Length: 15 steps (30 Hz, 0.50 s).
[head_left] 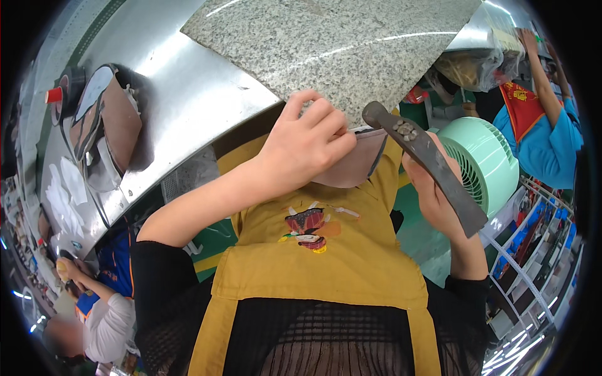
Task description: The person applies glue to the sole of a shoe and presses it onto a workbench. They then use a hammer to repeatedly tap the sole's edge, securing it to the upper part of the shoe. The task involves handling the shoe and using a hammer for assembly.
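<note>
A dusty-pink, leather-like piece [355, 164] with a dark edge lies at the front edge of the speckled stone slab [326, 47], above my yellow apron. My left hand [310, 135] is closed with curled fingers on the piece's upper left side; its fingertips are partly hidden. On the right, my right hand [433, 185] grips a dark metal hammer [433, 164]. The hammer's round striking face is close to the piece and the slab's edge, and its long flat end points down toward my right forearm. The handle is hidden inside my right hand.
Left on the shiny metal table [182, 81] stand several stacked pink pieces [119, 128], a red-capped item [54, 95] and white scraps [66, 188]. A mint-green fan [483, 163] is close to my right arm. Co-workers are at far right [549, 144] and lower left [110, 319].
</note>
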Motion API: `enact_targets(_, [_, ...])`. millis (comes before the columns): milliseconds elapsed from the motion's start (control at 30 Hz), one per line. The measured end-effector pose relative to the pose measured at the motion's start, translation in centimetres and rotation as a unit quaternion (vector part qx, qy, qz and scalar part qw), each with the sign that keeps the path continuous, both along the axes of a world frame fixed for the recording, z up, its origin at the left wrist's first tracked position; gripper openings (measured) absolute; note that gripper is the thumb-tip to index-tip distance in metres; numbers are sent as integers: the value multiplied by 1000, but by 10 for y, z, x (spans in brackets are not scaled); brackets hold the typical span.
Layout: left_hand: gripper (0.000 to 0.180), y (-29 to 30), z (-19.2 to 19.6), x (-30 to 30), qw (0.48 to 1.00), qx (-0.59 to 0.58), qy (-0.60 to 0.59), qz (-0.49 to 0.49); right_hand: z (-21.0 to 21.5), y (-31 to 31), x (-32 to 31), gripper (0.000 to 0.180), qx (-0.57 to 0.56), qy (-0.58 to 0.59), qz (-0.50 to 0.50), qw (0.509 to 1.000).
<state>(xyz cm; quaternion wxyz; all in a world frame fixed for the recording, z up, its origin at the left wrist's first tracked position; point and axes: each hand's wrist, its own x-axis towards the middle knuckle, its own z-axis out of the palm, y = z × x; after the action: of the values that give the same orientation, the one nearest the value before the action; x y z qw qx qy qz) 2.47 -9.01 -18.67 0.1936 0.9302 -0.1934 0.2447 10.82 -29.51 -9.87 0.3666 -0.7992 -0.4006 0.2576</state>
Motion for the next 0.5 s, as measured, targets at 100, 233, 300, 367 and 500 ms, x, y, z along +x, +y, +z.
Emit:
enact_targets(100, [22, -2, 0, -2, 1000, 8, 9, 14, -2, 4, 1, 21, -12, -37, 37, 999])
enact_targets(233, [14, -2, -1, -1, 1000, 8, -18, 15, 10, 8, 2, 22, -23, 7, -3, 1000])
enact_targets(300, [14, -3, 0, -3, 1000, 9, -8, 19, 8, 9, 0, 24, -26, -29, 15, 999])
enact_targets(367, [13, -3, -1, -4, 999, -25, 28, 27, 2, 9, -2, 29, -88, -33, 46, 995])
enact_targets(500, [24, 4, -3, -5, 990, -110, 81, 35, 0, 6, 1, 37, -99, -32, 61, 993])
